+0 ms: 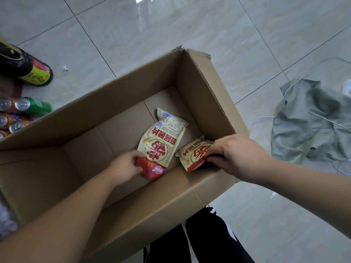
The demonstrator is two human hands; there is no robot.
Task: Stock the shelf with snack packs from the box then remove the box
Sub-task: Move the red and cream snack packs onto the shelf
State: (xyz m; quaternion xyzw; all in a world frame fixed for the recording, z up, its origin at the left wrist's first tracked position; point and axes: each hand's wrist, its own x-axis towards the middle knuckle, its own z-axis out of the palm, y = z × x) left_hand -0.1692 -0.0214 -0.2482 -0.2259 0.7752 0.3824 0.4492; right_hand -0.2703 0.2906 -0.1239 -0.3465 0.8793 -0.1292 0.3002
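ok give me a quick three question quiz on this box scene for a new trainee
1. True or false: the right hand is empty.
2. How many snack packs show in the box? A one, B two, C five.
3. Fill in: the left hand grips the left pack by its ____ end.
Key: 1 false, its fingers pinch the right pack; 2 B; 3 red.

The person wears black trousers (209, 243) with what look like white stripes (185, 234).

Glossy grey floor tiles (209, 25), crumpled cloth (311, 126)
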